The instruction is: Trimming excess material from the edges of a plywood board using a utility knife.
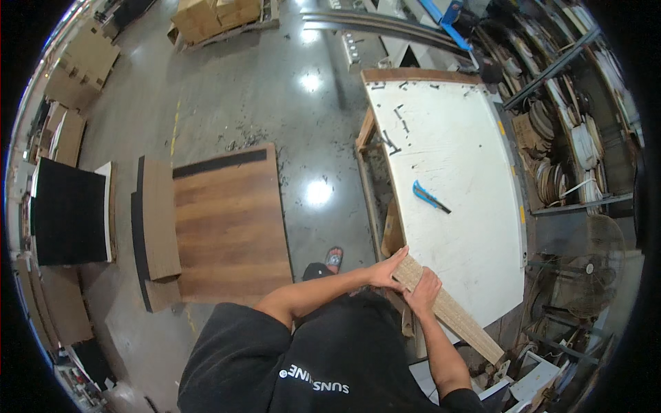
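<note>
Along the near edge of the white-topped workbench, a long strip of particle board slants from my hands down toward the lower right. My left hand grips its far left end, thumb on the upper side. Just beside it, my right hand is wrapped over the strip. The undersides of both hands are hidden. Farther up the white top lies a blue utility knife, apart from both hands. Small dark scraps are scattered near the bench's far left corner.
Left of me, a stack of wood-grain panels has cardboard strips on its left side. Shelves with coiled edging and a fan stand to the right. Cartons sit on a pallet at the back.
</note>
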`<state>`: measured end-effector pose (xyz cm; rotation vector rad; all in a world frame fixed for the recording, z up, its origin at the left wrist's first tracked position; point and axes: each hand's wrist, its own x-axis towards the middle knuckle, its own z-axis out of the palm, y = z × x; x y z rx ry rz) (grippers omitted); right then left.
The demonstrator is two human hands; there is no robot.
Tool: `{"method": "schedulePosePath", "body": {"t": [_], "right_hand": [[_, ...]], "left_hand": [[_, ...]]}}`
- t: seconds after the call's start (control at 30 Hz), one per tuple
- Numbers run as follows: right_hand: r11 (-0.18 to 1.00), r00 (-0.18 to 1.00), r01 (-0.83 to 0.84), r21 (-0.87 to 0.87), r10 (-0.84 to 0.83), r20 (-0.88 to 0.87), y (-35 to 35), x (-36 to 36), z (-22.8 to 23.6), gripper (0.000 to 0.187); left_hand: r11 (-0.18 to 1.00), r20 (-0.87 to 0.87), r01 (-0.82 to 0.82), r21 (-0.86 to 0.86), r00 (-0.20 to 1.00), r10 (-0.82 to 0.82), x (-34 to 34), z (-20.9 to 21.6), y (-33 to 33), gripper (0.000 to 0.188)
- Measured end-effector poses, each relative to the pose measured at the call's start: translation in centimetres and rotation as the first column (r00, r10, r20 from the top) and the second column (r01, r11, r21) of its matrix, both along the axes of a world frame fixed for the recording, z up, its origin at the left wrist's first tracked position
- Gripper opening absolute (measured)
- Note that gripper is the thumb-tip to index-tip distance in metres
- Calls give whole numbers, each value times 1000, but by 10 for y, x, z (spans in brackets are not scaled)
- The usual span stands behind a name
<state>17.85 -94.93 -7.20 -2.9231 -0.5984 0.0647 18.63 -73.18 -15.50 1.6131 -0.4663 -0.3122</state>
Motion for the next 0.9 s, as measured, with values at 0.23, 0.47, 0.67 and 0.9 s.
{"method": "schedulePosePath", "body": {"t": [0.23,0.47,0.67,0.9], "right_hand": [[989,989,48,140,-27,-147,-25,-7,2,107],[935,934,356,-10,-356,-17,-215,-70,4,111],[-747,-404,236,621,-657,-637,-387,-166,-67,107],[-902,536,-176,394,-424,-730,-442,-188,-123,119]], "left_hand": [[949,80,123,290,985,-152,32,23,24,107],[891,17,97,444,993,-116,42,13,25,99],[852,-61,77,517,997,-53,40,49,12,94],[965,-452,64,253,890,59,32,13,10,100]]}}
